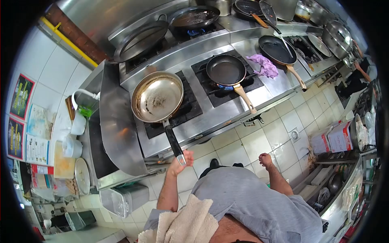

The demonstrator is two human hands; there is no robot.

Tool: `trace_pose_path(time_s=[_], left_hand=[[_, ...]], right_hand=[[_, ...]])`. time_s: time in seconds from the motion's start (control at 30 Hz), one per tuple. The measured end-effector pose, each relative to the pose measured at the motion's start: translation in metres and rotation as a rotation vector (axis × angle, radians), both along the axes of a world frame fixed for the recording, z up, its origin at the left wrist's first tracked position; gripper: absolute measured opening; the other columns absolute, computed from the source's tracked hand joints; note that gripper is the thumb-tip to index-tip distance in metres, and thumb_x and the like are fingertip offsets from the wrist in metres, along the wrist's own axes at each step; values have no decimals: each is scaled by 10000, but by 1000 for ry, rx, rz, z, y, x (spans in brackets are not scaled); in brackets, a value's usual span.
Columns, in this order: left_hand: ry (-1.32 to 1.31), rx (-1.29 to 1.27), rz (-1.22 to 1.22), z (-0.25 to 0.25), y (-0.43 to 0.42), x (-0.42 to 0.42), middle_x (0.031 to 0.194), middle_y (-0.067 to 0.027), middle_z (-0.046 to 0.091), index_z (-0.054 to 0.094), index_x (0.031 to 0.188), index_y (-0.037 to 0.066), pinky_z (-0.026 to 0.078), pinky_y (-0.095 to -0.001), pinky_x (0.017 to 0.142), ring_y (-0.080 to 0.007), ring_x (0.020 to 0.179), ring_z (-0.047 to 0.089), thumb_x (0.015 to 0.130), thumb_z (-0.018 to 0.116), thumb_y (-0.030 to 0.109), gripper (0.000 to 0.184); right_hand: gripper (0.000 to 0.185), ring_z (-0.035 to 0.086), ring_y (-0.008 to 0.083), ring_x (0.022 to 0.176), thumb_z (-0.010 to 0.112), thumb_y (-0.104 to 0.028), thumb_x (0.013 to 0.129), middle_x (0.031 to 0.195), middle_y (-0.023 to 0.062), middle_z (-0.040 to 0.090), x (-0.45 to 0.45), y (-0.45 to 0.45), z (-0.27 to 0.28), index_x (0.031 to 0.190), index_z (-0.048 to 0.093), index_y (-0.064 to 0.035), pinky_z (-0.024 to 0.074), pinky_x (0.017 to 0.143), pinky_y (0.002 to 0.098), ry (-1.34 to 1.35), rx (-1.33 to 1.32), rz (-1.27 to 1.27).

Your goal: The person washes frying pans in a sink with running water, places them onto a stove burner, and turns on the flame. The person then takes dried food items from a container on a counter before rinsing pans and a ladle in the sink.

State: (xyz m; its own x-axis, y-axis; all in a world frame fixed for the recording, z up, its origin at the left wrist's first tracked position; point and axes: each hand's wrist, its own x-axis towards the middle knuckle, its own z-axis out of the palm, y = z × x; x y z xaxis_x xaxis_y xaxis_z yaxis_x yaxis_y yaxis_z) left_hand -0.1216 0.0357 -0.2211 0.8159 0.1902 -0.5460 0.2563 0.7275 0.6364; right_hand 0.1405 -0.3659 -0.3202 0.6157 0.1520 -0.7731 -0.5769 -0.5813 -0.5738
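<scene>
My left hand (pixel 176 165) is at the end of the black handle of a steel frying pan (pixel 156 97). Its palm lies under the handle and its fingers curl up along the right side; the thumb is hard to make out. The pan's inside is browned and bare, and its body hangs over or rests on the left front burner (pixel 188 97). Away from the stove, my right hand (pixel 266 160) is held in front of my body with curled fingers and nothing visible in it.
A small black pan (pixel 226 69) sits over a lit flame, its pale handle jutting past the stove edge. Right of it lie a purple cloth (pixel 264 66) and another black pan (pixel 277 49). Large woks (pixel 194 18) stand behind. Another person's arm (pixel 362 71) shows at far right.
</scene>
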Motion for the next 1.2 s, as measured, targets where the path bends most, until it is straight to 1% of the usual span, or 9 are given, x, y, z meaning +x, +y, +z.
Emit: trace_pose_path(time_s=[0.27, 0.3, 0.37, 0.47, 0.5, 0.73, 0.8, 0.9, 1.2], left_hand=[[222, 335, 726, -153, 67, -27, 840, -89, 578, 530, 934, 31, 511, -370, 719, -258, 798, 584, 825, 449, 265, 271], [214, 351, 791, -159, 72, -28, 707, -32, 596, 622, 796, 86, 435, -326, 551, -175, 597, 557, 801, 546, 269, 198], [-296, 15, 627, -190, 96, -42, 779, -96, 550, 517, 905, 10, 480, -318, 644, -226, 690, 547, 771, 483, 250, 277], [-198, 78, 703, -173, 83, -34, 815, -87, 536, 506, 927, 11, 464, -303, 695, -210, 733, 528, 765, 496, 276, 311], [134, 248, 879, -150, 62, -27, 754, -49, 588, 602, 857, 110, 451, -349, 548, -210, 628, 567, 810, 507, 245, 173], [35, 535, 695, -148, 58, -36, 786, -43, 574, 583, 838, 83, 447, -335, 571, -183, 674, 560, 805, 541, 228, 155], [108, 217, 802, -143, 58, -20, 767, -49, 574, 578, 822, 55, 456, -321, 589, -177, 657, 562, 802, 536, 200, 152], [-36, 448, 619, -123, 52, -31, 749, -45, 577, 578, 822, 56, 463, -312, 599, -176, 659, 571, 796, 531, 174, 130], [-3, 205, 1009, -175, 49, -30, 781, -69, 590, 553, 946, 58, 480, -327, 592, -197, 662, 584, 874, 474, 241, 211]], right_hand=[[230, 512, 114, 485, 555, -116, 746, 677, 58, 573, -13, -21, -11, 956, 574, -25, 372, 376, 238, -113, -157, 87], [230, 512, 114, 485, 555, -116, 746, 677, 58, 573, -15, -24, -12, 956, 574, -25, 372, 376, 238, -117, -158, 56], [241, 603, 193, 608, 593, -140, 694, 769, 129, 638, -20, -26, -15, 900, 631, -20, 499, 591, 303, -146, -203, 22], [254, 610, 207, 613, 596, -157, 685, 766, 138, 640, -28, -40, -46, 896, 634, -20, 500, 594, 313, -229, -204, 50], [254, 610, 207, 613, 596, -157, 685, 766, 138, 640, -32, -43, -47, 896, 634, -20, 500, 594, 313, -235, -203, 38], [244, 604, 204, 585, 591, -156, 686, 729, 134, 635, -46, -38, -45, 880, 632, -14, 496, 577, 319, -99, -266, 26], [238, 591, 189, 551, 589, -151, 692, 709, 122, 630, -42, -30, -45, 884, 629, -16, 495, 565, 313, -87, -261, 46], [228, 543, 130, 514, 582, -131, 734, 683, 60, 595, -26, -11, -40, 934, 596, -24, 414, 412, 259, -139, -161, 83], [242, 541, 118, 553, 574, -143, 760, 727, 61, 584, 57, 61, 39, 972, 574, -24, 416, 445, 229, -226, 130, 162]])
